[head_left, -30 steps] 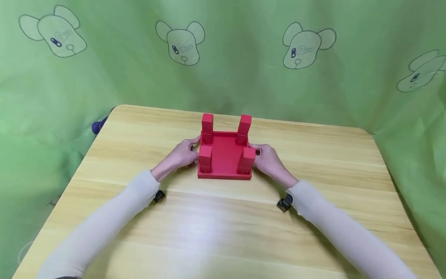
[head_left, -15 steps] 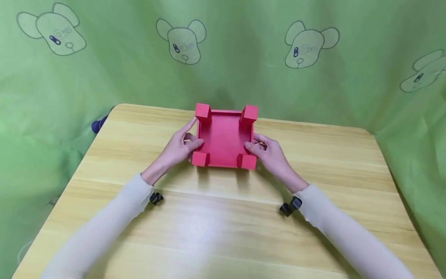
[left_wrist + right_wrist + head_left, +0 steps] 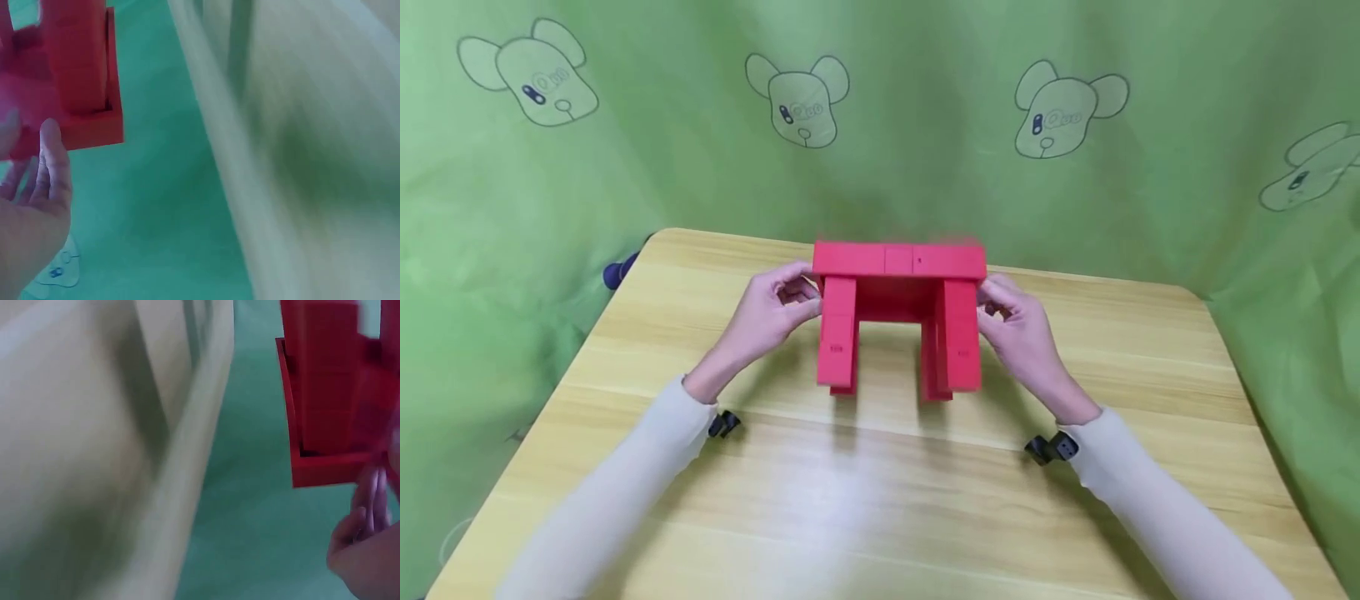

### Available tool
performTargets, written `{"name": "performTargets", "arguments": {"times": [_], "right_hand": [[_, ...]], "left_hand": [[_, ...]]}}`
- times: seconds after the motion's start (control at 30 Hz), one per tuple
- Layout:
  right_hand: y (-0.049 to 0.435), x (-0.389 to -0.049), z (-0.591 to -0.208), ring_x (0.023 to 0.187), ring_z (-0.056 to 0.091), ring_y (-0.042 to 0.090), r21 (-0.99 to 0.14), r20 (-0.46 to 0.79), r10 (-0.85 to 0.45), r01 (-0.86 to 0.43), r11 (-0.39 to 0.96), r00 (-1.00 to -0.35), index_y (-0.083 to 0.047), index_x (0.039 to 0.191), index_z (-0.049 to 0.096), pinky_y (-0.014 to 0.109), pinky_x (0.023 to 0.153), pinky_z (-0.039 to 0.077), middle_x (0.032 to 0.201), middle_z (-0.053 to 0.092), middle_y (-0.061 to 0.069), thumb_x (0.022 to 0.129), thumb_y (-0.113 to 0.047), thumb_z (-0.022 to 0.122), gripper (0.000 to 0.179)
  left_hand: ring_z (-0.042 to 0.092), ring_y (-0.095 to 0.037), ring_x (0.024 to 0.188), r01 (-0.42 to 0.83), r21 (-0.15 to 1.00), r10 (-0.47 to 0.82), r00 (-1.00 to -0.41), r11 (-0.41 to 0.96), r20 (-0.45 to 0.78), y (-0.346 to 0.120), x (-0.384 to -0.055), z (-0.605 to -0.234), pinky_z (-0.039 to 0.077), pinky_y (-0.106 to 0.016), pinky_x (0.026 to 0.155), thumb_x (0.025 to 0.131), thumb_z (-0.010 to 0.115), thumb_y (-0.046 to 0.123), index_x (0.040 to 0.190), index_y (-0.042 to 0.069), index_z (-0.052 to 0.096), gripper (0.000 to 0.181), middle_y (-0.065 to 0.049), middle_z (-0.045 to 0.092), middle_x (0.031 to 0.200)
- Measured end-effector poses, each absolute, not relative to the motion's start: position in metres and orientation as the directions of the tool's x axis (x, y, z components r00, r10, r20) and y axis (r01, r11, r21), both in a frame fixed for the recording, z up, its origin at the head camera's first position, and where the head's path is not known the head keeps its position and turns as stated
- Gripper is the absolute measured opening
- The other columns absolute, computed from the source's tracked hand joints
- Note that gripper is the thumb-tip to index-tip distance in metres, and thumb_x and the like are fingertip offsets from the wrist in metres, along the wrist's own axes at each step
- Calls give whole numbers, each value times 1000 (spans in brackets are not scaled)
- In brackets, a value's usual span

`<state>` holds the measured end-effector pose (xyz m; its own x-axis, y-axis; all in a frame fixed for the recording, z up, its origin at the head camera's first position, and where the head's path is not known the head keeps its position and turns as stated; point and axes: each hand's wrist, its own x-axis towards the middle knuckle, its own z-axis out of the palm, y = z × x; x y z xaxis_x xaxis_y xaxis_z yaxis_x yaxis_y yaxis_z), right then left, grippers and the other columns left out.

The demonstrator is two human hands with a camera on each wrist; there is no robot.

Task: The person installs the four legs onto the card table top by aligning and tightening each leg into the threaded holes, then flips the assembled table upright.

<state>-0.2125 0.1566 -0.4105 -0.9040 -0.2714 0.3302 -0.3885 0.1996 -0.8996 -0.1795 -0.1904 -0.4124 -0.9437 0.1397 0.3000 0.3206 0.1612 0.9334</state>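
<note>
A small red table (image 3: 898,260), built of a shallow tray-like top and block legs, hangs tilted over the wooden tabletop. Its rim edge faces me and its legs (image 3: 837,333) point down and toward me. My left hand (image 3: 763,308) grips the top's left side, and my right hand (image 3: 1022,325) grips the right side. In the left wrist view, fingers (image 3: 56,162) lie along the outside of the red rim (image 3: 94,130). Fingers of my other hand (image 3: 372,500) sit at the rim (image 3: 325,470) in the right wrist view. The top's far face is hidden.
Beneath it spreads a light wooden tabletop (image 3: 850,500), with shadows of the legs on it. A green curtain (image 3: 910,167) with bear-head drawings hangs behind the far edge. A dark blue object (image 3: 617,272) shows beyond the left edge.
The red table has been lifted off the tabletop and turned over toward me. Its legs swung from pointing up to pointing down and toward me; both hands kept hold at its sides.
</note>
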Motion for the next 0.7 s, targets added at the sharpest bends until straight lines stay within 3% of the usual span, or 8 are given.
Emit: {"name": "performTargets", "arguments": {"times": [0.07, 0.17, 0.27, 0.37, 0.43, 0.5, 0.6, 0.7], "right_hand": [[163, -211, -408, 78, 61, 12, -897, 334, -298, -399, 190, -894, 4, 124, 79, 21, 67, 51, 97, 75, 3, 100, 8, 69, 26], [170, -211, -407, 72, 64, 11, -919, 313, -336, -373, 130, -888, -3, 135, 77, 20, 59, 49, 112, 81, 1, 101, 9, 70, 37], [175, -211, -407, 70, 62, 10, -928, 313, -353, -363, 85, -882, -6, 143, 73, 22, 48, 34, 128, 78, 0, 99, 11, 71, 47], [177, -209, -406, 75, 70, 11, -932, 309, -366, -356, 67, -878, -6, 146, 71, 28, 45, 23, 123, 80, 4, 98, 12, 73, 51], [177, -207, -406, 88, 77, 13, -945, 284, -379, -325, 48, -881, -6, 148, 69, 27, 46, 29, 123, 80, 6, 100, 10, 71, 50], [176, -202, -404, 88, 76, 12, -972, 219, -390, -237, -2, -894, -7, 149, 68, 21, 49, 38, 122, 80, 8, 104, 9, 62, 48], [174, -195, -401, 94, 76, 15, -987, 109, -415, -50, -152, -903, -5, 152, 62, 21, 71, 58, 124, 78, 11, 111, -1, 48, 44], [169, -188, -398, 97, 75, 20, -966, 29, -416, 82, -246, -909, -5, 154, 56, 31, 86, 63, 115, 76, 11, 114, -10, 48, 42]], "left_hand": [[69, -24, 87, 401, 900, 142, -914, 174, 380, -190, -177, -410, 59, -33, 81, 90, 79, -13, 121, -3, 77, 32, -12, 75, 103], [69, -26, 94, 467, 869, 136, -883, 166, 449, -187, -173, -406, 60, -39, 85, 85, 83, -16, 121, -1, 80, 39, -9, 73, 112], [68, -26, 94, 458, 875, 116, -888, 156, 445, -182, -170, -404, 60, -38, 85, 85, 81, -16, 123, 1, 81, 42, -10, 68, 108], [69, -26, 83, 402, 904, 79, -915, 141, 395, -179, -166, -403, 58, -31, 76, 87, 76, -15, 125, 6, 81, 44, -10, 70, 96], [72, -26, 79, 370, 922, 75, -928, 114, 364, -176, -161, -402, 57, -27, 73, 91, 72, -13, 128, 8, 80, 43, -10, 75, 93], [77, -28, 83, 357, 930, 92, -933, 89, 349, -175, -157, -403, 60, -26, 73, 95, 72, -10, 132, 10, 79, 42, -11, 80, 101], [79, -27, 93, 369, 928, 138, -923, 57, 359, -172, -152, -405, 60, -25, 73, 100, 68, -9, 138, 8, 74, 43, -13, 79, 121], [77, -25, 99, 367, 930, 166, -918, 6, 361, -171, -152, -409, 60, -25, 70, 102, 58, -13, 146, 5, 67, 50, -15, 73, 135]]}}
